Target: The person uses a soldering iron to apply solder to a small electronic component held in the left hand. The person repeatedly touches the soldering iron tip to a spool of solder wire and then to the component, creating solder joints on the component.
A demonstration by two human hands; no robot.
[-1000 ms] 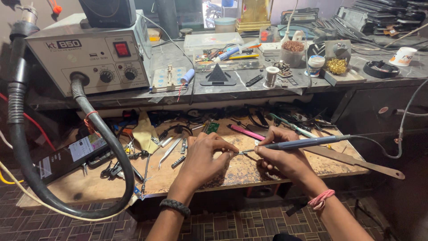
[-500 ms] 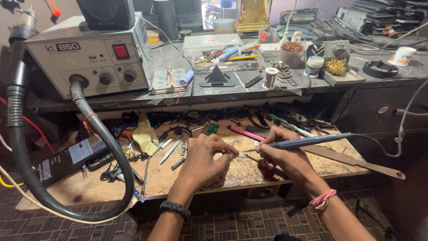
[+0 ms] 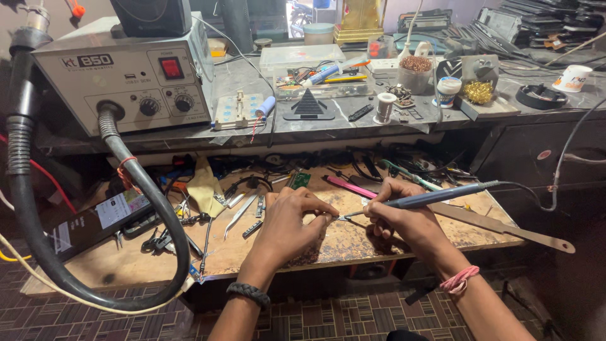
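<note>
soldering iron (image 3: 435, 196): blue handle, lying nearly level, tip pointing left, cable trailing right, held over the wooden board.
small part (image 3: 328, 216): tiny, pinched at the iron's tip; details too small to tell.

Worn wooden bench (image 3: 126, 265), grey marble shelf (image 3: 303, 126), patterned tile floor (image 3: 95, 322).

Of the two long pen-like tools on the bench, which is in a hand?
The blue soldering iron, gripped by the right hand; the pink tool lies loose behind it.
</note>
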